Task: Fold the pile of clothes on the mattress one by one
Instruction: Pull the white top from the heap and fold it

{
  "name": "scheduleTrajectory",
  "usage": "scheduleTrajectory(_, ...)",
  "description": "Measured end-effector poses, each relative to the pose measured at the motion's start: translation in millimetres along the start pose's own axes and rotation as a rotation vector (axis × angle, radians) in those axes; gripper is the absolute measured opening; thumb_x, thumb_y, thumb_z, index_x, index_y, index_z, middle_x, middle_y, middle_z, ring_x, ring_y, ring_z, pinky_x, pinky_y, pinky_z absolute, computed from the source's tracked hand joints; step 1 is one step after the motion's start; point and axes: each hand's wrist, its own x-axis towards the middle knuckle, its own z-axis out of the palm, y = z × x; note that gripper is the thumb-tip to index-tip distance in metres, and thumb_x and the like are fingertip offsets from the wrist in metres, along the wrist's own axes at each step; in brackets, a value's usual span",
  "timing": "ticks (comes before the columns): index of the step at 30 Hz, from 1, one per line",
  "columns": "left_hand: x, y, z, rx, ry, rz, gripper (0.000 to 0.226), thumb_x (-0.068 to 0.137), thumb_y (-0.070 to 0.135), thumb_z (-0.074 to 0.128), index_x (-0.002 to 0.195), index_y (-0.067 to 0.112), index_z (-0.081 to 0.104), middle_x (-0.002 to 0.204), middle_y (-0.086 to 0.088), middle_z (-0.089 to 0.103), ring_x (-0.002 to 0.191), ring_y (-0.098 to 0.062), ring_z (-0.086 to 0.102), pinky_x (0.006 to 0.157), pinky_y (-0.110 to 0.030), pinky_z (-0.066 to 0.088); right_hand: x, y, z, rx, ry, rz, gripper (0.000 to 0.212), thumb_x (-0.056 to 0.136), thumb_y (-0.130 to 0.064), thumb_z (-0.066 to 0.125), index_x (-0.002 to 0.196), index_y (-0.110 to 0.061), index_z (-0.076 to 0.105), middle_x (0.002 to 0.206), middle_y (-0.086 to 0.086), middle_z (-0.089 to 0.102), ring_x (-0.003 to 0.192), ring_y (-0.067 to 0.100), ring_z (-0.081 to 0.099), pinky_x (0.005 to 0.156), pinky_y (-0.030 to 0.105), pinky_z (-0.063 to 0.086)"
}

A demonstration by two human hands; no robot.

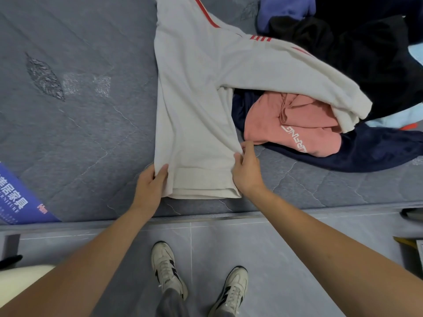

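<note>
A white sweatshirt with red stripes [194, 99] lies lengthwise on the grey mattress [80, 110], its hem toward me. One sleeve drapes to the right over the pile of clothes [343, 88]. My left hand [151, 186] pinches the hem's left corner. My right hand [246, 170] grips the fabric at the right side just above the hem. In the pile a pink garment with white lettering [286, 124] rests on a dark navy one [366, 152], with black and blue clothes behind.
A blue printed label [18, 197] lies at the mattress's near left edge. Below the mattress edge is grey tiled floor [286, 259], where my two white sneakers [196, 282] stand. A pale rounded object sits at the lower left.
</note>
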Motion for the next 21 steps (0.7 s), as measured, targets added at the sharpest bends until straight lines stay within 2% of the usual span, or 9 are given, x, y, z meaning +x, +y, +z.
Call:
scheduleTrajectory(2, 2, -2, 7, -0.025, -0.007, -0.081, 0.034, 0.108, 0.04, 0.053, 0.11, 0.011, 0.07, 0.105, 0.003, 0.074, 0.099, -0.013, 0.068, 0.085, -0.026, 0.055, 2, 13, -2, -0.16, 0.009, -0.045, 0.006, 0.106, -0.009, 0.044, 0.111, -0.011, 0.043, 0.088, 0.017, 0.059, 0.081, 0.035, 0.053, 0.068, 0.042, 0.042)
scheduleTrajectory(4, 8, -1, 15, -0.058, 0.007, -0.212, 0.047, 0.103, 0.052, 0.056, 0.111, 0.007, 0.066, 0.103, -0.005, 0.073, 0.087, -0.018, 0.07, 0.074, -0.034, 0.06, 6, 27, -8, -0.323, 0.024, -0.009, 0.004, 0.107, -0.012, 0.044, 0.105, -0.012, 0.04, 0.092, 0.018, 0.06, 0.083, 0.037, 0.052, 0.068, 0.044, 0.04)
scheduleTrajectory(8, 11, 3, 27, 0.095, 0.009, -0.211, 0.043, 0.096, 0.049, 0.069, 0.1, 0.006, 0.071, 0.092, -0.009, 0.076, 0.074, -0.017, 0.07, 0.069, -0.038, 0.06, 15, 37, -13, -0.401, 0.04, 0.062, 0.013, 0.107, -0.017, 0.047, 0.097, -0.013, 0.041, 0.097, 0.021, 0.064, 0.088, 0.041, 0.059, 0.069, 0.042, 0.038)
scheduleTrajectory(10, 9, 2, 29, 0.078, 0.023, -0.167, 0.048, 0.1, 0.041, 0.066, 0.087, -0.005, 0.066, 0.078, -0.008, 0.071, 0.069, -0.013, 0.062, 0.068, -0.035, 0.055, 12, 36, -12, -0.37, 0.035, 0.026, 0.016, 0.108, -0.017, 0.048, 0.095, -0.012, 0.04, 0.089, 0.017, 0.062, 0.082, 0.039, 0.058, 0.066, 0.041, 0.038)
scheduleTrajectory(13, 2, 5, 18, 0.191, 0.138, 0.001, 0.048, 0.106, 0.034, 0.058, 0.066, 0.011, 0.046, 0.056, 0.01, 0.043, 0.051, -0.001, 0.036, 0.05, -0.018, 0.032, 7, 35, -12, -0.339, 0.053, 0.0, 0.019, 0.109, -0.017, 0.047, 0.093, -0.011, 0.039, 0.083, 0.015, 0.058, 0.076, 0.038, 0.054, 0.063, 0.042, 0.038)
scheduleTrajectory(15, -1, 5, 3, 0.27, 0.281, 0.082, 0.047, 0.107, 0.029, 0.055, 0.064, 0.016, 0.043, 0.058, 0.009, 0.042, 0.051, -0.002, 0.035, 0.048, -0.017, 0.029, 5, 34, -10, -0.328, 0.068, 0.002, 0.019, 0.109, -0.017, 0.047, 0.093, -0.011, 0.038, 0.082, 0.015, 0.057, 0.073, 0.036, 0.052, 0.062, 0.042, 0.037)
scheduleTrajectory(17, -2, 3, -10, 0.325, 0.366, 0.058, 0.043, 0.106, 0.03, 0.056, 0.066, 0.015, 0.052, 0.063, 0.004, 0.052, 0.057, -0.004, 0.045, 0.053, -0.021, 0.035, 5, 36, -7, -0.336, 0.045, 0.026, 0.021, 0.108, -0.018, 0.048, 0.091, -0.011, 0.039, 0.08, 0.012, 0.056, 0.072, 0.034, 0.051, 0.062, 0.04, 0.035)
scheduleTrajectory(19, 2, 5, -11, 0.32, 0.349, -0.067, 0.039, 0.102, 0.038, 0.061, 0.075, 0.011, 0.063, 0.073, -0.001, 0.063, 0.071, -0.017, 0.059, 0.059, -0.03, 0.041, 6, 37, -3, -0.341, 0.023, 0.081, 0.022, 0.108, -0.02, 0.049, 0.09, -0.011, 0.041, 0.079, 0.007, 0.054, 0.073, 0.032, 0.053, 0.064, 0.038, 0.036)
scheduleTrajectory(21, 10, 13, -1, 0.243, 0.269, -0.173, 0.041, 0.097, 0.053, 0.065, 0.086, 0.013, 0.065, 0.082, 0.002, 0.066, 0.078, -0.017, 0.061, 0.062, -0.029, 0.042, 7, 35, -1, -0.334, 0.027, 0.143, 0.023, 0.107, -0.025, 0.049, 0.089, -0.013, 0.041, 0.08, 0.004, 0.053, 0.077, 0.031, 0.055, 0.066, 0.039, 0.039)
